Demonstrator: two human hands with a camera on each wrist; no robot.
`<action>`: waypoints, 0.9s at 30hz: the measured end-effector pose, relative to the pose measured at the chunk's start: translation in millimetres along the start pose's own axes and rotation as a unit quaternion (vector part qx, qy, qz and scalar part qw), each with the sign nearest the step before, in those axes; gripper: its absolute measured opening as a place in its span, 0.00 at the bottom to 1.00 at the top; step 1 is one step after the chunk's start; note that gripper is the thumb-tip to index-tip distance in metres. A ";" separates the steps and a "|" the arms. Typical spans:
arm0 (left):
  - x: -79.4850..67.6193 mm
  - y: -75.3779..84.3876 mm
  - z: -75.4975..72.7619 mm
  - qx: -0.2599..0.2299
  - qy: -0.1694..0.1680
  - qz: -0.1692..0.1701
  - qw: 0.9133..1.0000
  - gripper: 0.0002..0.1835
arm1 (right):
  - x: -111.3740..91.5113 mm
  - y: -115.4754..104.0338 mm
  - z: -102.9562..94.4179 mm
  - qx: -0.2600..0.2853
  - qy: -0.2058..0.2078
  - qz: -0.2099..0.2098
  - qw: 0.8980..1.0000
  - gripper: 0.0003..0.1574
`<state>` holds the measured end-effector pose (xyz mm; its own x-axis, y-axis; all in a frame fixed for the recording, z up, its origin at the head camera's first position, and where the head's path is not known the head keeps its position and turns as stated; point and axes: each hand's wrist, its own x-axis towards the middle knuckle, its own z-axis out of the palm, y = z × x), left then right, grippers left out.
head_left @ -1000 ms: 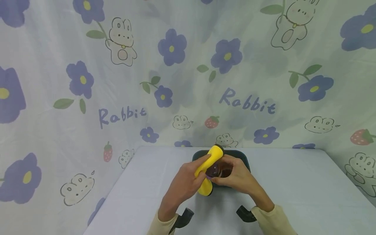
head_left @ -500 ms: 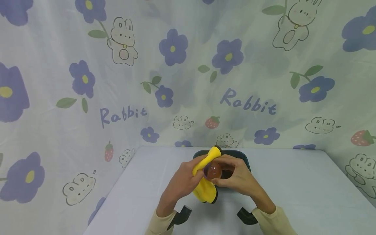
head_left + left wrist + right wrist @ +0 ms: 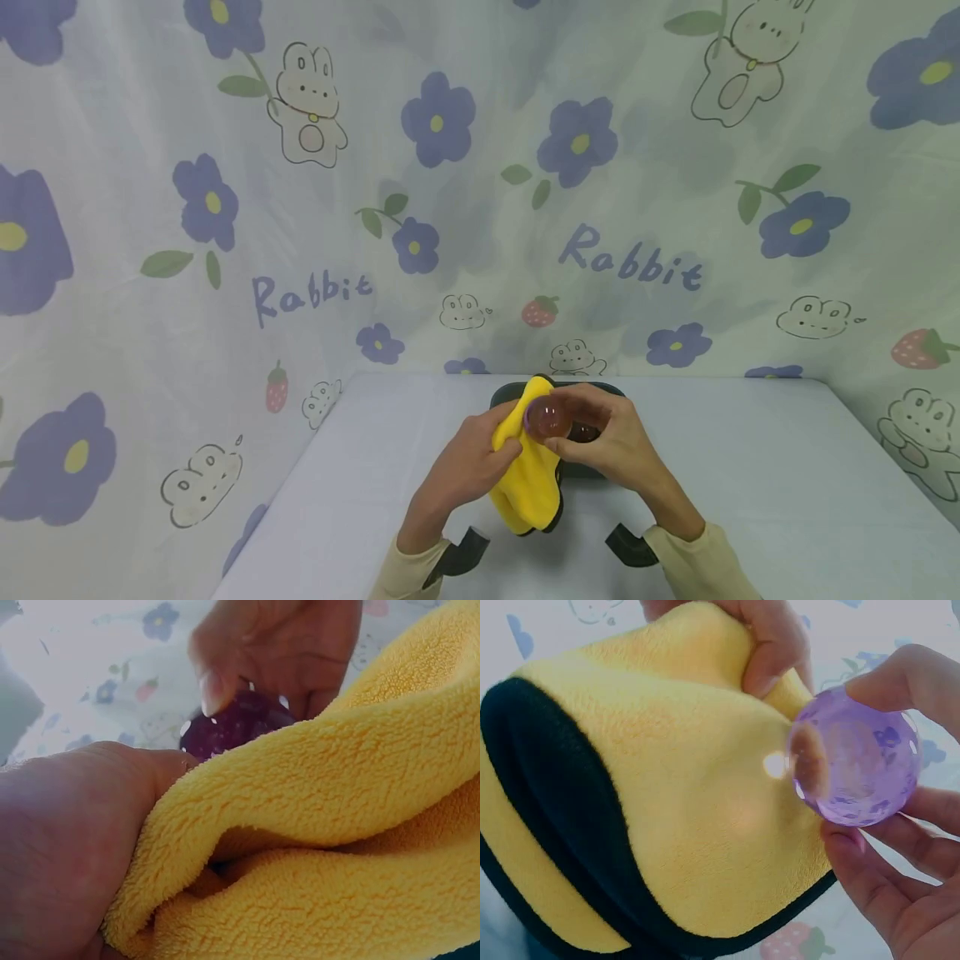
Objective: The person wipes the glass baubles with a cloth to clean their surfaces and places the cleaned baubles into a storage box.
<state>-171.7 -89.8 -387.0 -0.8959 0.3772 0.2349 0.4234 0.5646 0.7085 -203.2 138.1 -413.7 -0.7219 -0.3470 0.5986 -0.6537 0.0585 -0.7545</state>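
My left hand (image 3: pixel 468 458) grips a folded yellow plush cloth (image 3: pixel 525 492) with dark edging. Thumb and fingers of my right hand (image 3: pixel 618 433) pinch a see-through purple ball (image 3: pixel 859 761), which looks reddish in the head view. The ball sits right against the upper part of the cloth; whether it presses into it I cannot tell. Fluffy folds of the cloth (image 3: pixel 322 787) hide the lower part of the ball (image 3: pixel 232 727) in the left wrist view. Both hands are over a dark tray (image 3: pixel 592 471).
Inside the tray, another dark reddish round thing (image 3: pixel 585 432) shows between my right thumb and fingers. A white table (image 3: pixel 750 475) surrounds the tray. Behind it hangs a curtain (image 3: pixel 480 208) printed with rabbits and flowers. Black camera mounts (image 3: pixel 465 552) stick out at both wrists.
The cloth has unfolded downward and turned its broad yellow face to the head camera. The ball has come out more into view, in front of the cloth's upper part, still in my right fingers.
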 end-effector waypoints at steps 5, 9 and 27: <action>-2.0 2.3 -0.1 -0.006 0.001 -0.011 1.000 0.19 | 0.8 1.7 -1.0 0.003 0.015 0.007 1.000 0.37; -3.7 5.6 -0.7 -0.002 0.005 -0.017 1.000 0.19 | 1.4 3.5 -2.8 0.005 0.022 0.009 1.000 0.38; -12.6 19.0 0.6 0.057 0.064 0.009 0.996 0.31 | 2.7 11.9 -5.7 -0.017 -0.007 0.055 0.998 0.34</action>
<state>-152.4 -83.4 -376.9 -0.8943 0.2960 0.3354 0.4464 0.6407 0.6247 -214.2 143.2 -419.5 -0.7867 -0.3493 0.5090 -0.5784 0.1289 -0.8055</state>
